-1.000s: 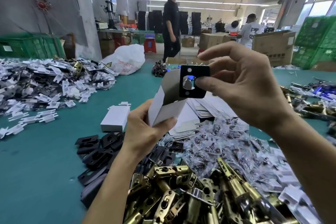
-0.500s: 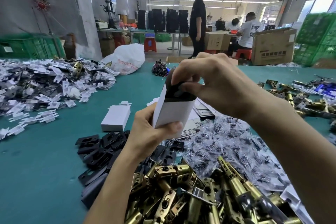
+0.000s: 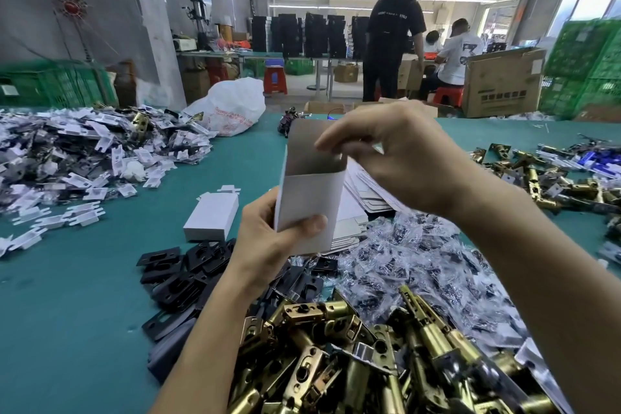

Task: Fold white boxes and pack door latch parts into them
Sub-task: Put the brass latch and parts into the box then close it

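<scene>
My left hand (image 3: 268, 239) grips a white box (image 3: 309, 198) upright above the table, thumb across its front, with the top open and the grey inside showing. My right hand (image 3: 396, 158) is at the box's open top with curled, blurred fingers, and a bit of white flap shows between them. No black plate is visible; the box's inside is mostly hidden. Brass door latches (image 3: 336, 346) are heaped below my arms, black plates (image 3: 181, 272) lie to their left, and clear bags of screws (image 3: 420, 262) lie to their right.
A closed white box (image 3: 211, 215) lies on the green table (image 3: 84, 296), with flat box blanks (image 3: 363, 191) behind my hands. White plastic parts (image 3: 67, 151) are piled far left, more brass latches (image 3: 537, 178) far right, a white bag (image 3: 228, 107) at the back. People stand and sit beyond the table.
My right hand pushed the black plate down into the box; the plate is out of sight now, and the hand has risen to the box's open top. My left hand kept holding the box.
</scene>
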`<state>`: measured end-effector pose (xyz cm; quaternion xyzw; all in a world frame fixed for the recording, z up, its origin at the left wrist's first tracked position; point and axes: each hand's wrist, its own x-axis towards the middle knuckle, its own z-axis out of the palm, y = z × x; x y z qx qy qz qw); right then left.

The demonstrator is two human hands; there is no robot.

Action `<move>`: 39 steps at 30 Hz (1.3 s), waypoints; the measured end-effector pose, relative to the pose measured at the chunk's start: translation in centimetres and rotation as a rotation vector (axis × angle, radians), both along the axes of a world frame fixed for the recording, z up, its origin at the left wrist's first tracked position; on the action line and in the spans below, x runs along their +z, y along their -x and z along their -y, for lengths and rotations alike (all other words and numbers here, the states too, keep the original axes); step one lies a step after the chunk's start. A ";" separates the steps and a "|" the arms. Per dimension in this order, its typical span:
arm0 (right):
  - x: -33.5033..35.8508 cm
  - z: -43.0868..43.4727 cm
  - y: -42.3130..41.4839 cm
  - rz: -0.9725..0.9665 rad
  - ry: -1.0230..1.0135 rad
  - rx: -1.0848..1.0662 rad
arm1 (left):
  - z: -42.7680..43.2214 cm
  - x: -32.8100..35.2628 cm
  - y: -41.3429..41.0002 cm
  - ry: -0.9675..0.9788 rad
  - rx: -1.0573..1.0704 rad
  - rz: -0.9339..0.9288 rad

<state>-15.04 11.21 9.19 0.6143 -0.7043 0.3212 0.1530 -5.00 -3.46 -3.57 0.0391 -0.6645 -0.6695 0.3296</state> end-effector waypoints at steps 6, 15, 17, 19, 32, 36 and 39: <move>-2.3 -2.4 4.1 0.146 -0.072 -0.352 | 0.6 0.0 0.0 -0.122 0.092 -0.096; -10.9 -3.0 6.3 0.289 -0.850 -0.482 | 0.4 0.3 0.0 -0.071 0.091 -0.070; -11.1 -3.1 6.3 0.288 -0.766 -0.478 | 0.4 0.3 -0.1 -0.060 0.082 -0.061; -10.5 -3.3 6.2 0.278 -0.704 -0.473 | 0.2 0.4 -0.2 -0.049 0.073 -0.047; -1.1 -0.8 -0.4 0.142 0.205 -0.031 | -0.2 0.0 0.0 0.043 -0.066 0.078; -2.1 0.6 -0.8 0.103 0.033 -0.079 | -0.3 0.1 -0.1 0.053 -0.090 0.064; -2.3 0.9 -1.1 0.106 -0.059 -0.086 | -0.3 0.0 -0.1 0.041 -0.092 0.055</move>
